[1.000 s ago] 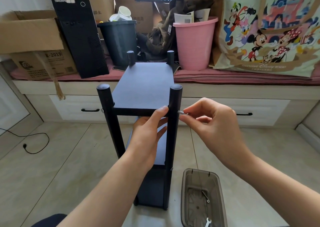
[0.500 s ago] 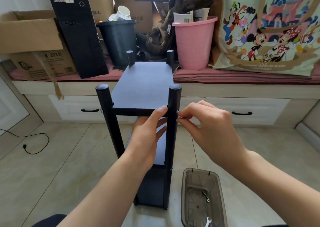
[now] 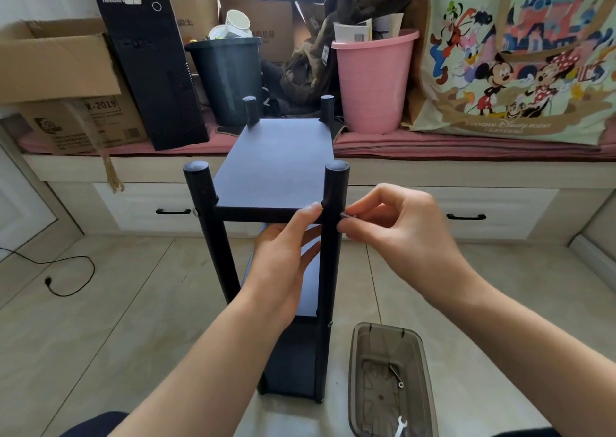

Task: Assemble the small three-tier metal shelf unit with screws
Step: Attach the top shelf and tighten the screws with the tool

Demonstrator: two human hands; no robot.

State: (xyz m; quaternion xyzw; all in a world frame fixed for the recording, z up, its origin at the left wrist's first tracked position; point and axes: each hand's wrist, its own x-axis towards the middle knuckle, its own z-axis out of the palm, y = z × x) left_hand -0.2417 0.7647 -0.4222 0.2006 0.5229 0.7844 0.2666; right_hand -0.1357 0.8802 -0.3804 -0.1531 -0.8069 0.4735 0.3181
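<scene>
Right hand [image 3: 393,226], centre right of the frame: your thumb and forefinger pinch a small silver metal screw [image 3: 347,216], its tip set against the outer side of the near right black round post [image 3: 333,223], level with the top tier.

Left hand [image 3: 286,253], centre: it reaches under the top black flat shelf panel [image 3: 276,166], fingers extended, the thumb pressing the panel's front edge just beside that post. It steadies; it grips nothing that you can see.

Small black three-tier metal shelf unit [image 3: 273,236], centre, upright on the tiled floor [image 3: 100,303]. Status: four posts stand, three panels sit in place. A screw head shows on the near left post at top-tier level, and another on the near right post lower down. Far-side joints are hidden.

Smoky translucent plastic tray [image 3: 363,370], lower right, on the floor beside the unit: holds a small metal hex key [image 3: 395,375] and a small flat metal spanner [image 3: 400,428].

Judged remaining: seat and turn this screw, likely tighten it with a tool, then check the joints you cannot see.
</scene>
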